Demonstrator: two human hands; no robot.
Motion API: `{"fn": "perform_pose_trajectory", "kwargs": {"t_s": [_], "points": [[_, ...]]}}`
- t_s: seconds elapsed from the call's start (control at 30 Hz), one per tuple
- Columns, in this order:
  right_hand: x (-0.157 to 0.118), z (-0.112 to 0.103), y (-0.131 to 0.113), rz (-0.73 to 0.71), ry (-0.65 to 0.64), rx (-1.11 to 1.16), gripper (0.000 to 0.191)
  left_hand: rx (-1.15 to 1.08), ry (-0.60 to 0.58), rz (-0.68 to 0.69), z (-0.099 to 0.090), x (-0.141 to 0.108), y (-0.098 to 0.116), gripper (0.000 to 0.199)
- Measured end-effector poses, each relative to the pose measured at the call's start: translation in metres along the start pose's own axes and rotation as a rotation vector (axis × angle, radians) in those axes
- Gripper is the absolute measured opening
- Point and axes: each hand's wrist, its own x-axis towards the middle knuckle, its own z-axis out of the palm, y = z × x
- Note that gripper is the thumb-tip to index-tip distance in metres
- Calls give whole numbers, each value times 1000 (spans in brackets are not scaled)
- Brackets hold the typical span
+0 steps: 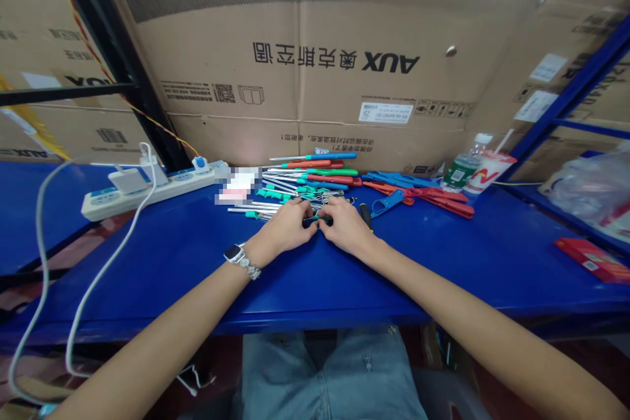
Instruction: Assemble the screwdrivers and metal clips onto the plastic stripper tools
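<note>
My left hand (291, 226), with a watch (233, 252) on its wrist, is closed in a pinch near the table's middle. My right hand (344, 226) is pinched too, fingertips almost meeting the left ones. Between them shows a small green piece (315, 218), mostly hidden by the fingers. Just beyond lie metal rods (241, 210), green plastic clips (270, 194) and a tangle of thin metal parts (335, 194). Behind these are tools with red handles (329, 180) and blue handles (339, 155). A black-and-yellow handle (365, 216) lies beside my right hand.
Blue plastic strips (401, 179) and red ones (447, 200) lie right of the pile. A bottle (460, 167), a paper cup (489, 170) and a red box (593, 259) stand farther right. A power strip (152, 191) with white cables is left. Cardboard (315, 111) walls the back.
</note>
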Motion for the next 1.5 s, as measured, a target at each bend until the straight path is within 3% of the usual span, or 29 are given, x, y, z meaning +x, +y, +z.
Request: {"fn": "perform_pose_trajectory", "kwargs": {"t_s": [0.17,0.37,0.6,0.9,1.13,1.33,1.5], "points": [[-1,-5,-3,15,-37,-35,12,-29,22,-180,6,2,11,6],[-2,-9,-4,-60,-67,-148,19,-1,-5,-201,4,2,11,11],[-15,-11,6,-213,-12,-142,29,-6,10,-75,1,1,1,11],[-27,-11,17,-165,-80,-42,46,158,-9,221,-12,-5,-3,22],[-24,-25,27,-186,-86,-24,28,240,-26,268,-15,-17,-3,26],[-31,-23,28,-200,-140,75,29,236,-9,279,-16,-19,-3,38],[-30,-25,33,-156,-85,130,35,299,-7,281,-15,-17,-4,35]]}}
